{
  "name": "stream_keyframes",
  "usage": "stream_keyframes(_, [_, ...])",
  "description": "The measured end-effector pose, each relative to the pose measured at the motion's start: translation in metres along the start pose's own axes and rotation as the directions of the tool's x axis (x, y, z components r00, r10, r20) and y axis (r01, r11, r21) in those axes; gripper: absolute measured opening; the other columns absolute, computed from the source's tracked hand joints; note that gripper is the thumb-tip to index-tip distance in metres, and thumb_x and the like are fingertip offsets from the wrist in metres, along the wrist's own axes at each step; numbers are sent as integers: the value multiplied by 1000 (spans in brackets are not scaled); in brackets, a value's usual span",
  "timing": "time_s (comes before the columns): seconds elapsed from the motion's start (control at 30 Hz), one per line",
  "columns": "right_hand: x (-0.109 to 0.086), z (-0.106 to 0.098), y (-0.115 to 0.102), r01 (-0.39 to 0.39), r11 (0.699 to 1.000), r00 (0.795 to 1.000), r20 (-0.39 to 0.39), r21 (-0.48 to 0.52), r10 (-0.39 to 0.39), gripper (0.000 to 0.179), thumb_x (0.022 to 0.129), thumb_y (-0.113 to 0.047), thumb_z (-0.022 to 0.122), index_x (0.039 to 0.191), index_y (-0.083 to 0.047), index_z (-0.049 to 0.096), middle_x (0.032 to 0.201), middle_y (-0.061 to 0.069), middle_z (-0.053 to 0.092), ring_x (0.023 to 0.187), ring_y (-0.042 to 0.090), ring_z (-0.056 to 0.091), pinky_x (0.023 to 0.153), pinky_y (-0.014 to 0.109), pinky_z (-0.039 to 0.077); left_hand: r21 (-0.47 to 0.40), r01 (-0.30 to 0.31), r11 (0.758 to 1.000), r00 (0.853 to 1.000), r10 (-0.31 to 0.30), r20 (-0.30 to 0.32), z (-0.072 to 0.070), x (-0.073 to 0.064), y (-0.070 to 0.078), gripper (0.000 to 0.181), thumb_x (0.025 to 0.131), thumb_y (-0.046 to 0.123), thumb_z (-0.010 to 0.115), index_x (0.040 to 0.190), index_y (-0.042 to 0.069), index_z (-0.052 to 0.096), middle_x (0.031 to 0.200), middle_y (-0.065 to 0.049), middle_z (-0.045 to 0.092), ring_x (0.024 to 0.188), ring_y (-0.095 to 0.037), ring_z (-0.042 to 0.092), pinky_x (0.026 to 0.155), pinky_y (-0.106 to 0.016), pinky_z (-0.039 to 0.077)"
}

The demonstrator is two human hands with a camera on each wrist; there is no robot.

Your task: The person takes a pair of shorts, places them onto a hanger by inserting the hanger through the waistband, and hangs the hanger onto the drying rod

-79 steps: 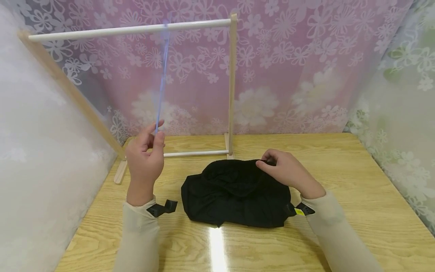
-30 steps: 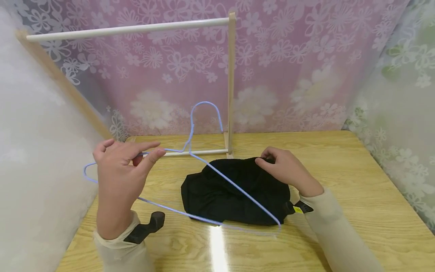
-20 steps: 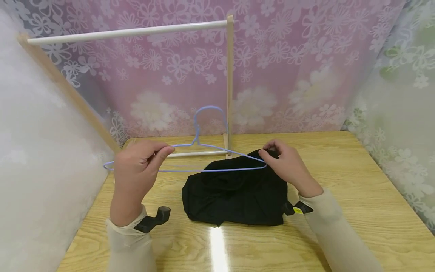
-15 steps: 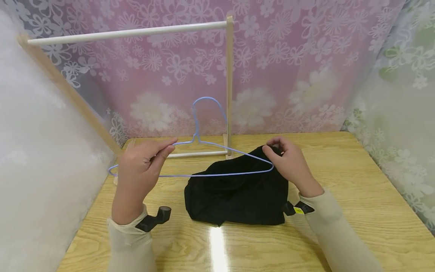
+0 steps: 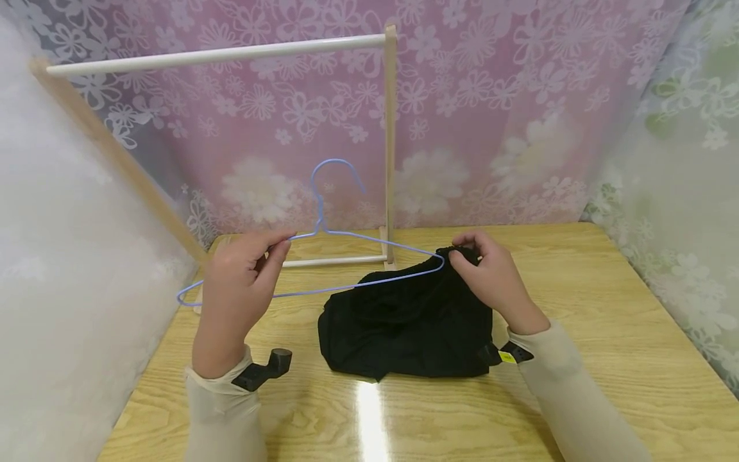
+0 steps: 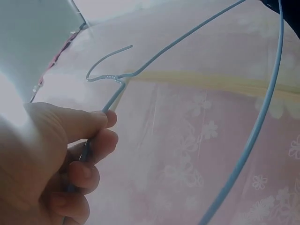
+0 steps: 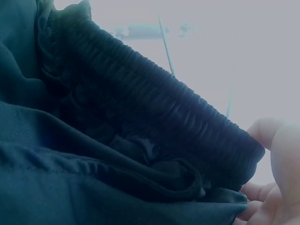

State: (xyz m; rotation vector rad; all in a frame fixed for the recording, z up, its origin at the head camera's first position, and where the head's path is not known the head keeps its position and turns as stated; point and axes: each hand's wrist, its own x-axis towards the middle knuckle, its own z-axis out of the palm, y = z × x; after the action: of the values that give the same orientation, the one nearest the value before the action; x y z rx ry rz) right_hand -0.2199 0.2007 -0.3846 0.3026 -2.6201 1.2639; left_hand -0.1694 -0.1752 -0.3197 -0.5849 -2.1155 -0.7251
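Note:
My left hand (image 5: 228, 295) pinches one shoulder of a blue wire clothes hanger (image 5: 320, 210), its hook pointing up. In the left wrist view, the thumb and fingers curl round the hanger's wire (image 6: 112, 96). The hanger's other end overlaps the raised edge of a black garment (image 5: 404, 340) lying bunched on the table. My right hand (image 5: 491, 276) pinches that edge, a gathered elastic waistband (image 7: 154, 98) in the right wrist view. Folds hide whether the garment is shorts, trousers or a skirt. From the head view I cannot tell whether the hanger's tip touches the cloth.
A rack with wooden posts (image 5: 390, 147) and a white upper bar (image 5: 219, 56) stands behind the left hand. Its lower white bar (image 5: 335, 261) runs near the table's back edge. Flowered curtains (image 5: 491, 128) enclose the wood-grain table (image 5: 606, 359).
The left hand has brought the hanger down from the upper bar and turned it broadside, its far end now at the waistband. The right hand has lifted the waistband's corner slightly.

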Motion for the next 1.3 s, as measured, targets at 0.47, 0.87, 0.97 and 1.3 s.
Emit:
stream_keyframes(0.47, [1,-1,-2,20,1000,1000,-3,-14,-21,27,104,-30,59,120,-9,65,112,9,68,92,24,57,81,42,43,-64,60,996,992,-53,111,7,-2,-4,17,95,14,76,111,15,82,80,5,69,57,-8,41,57,-19,33])
stream_keyframes(0.87, [1,-1,-2,23,999,1000,-18,-22,-23,28,103,-29,59,120,-8,66,110,9,69,90,24,57,79,42,43,-20,83,996,989,-80,127,13,-2,-7,11,98,19,74,105,14,81,72,4,58,56,-10,40,55,-26,33])
stream_keyframes(0.97, [0,-1,-1,24,999,1000,-18,-22,-24,29,104,-29,59,120,-7,66,110,9,69,90,24,57,79,41,43,-8,85,996,988,-83,128,16,-2,-10,11,98,19,73,103,12,80,71,3,58,57,-10,40,55,-28,33])
stream_keyframes(1.3, [1,-1,0,23,1000,999,-22,-20,-23,28,103,-30,60,119,-8,66,109,8,69,91,23,58,81,42,44,10,101,995,984,-101,148,22,-2,-15,12,99,19,72,103,10,79,72,1,56,59,-12,42,56,-31,35])
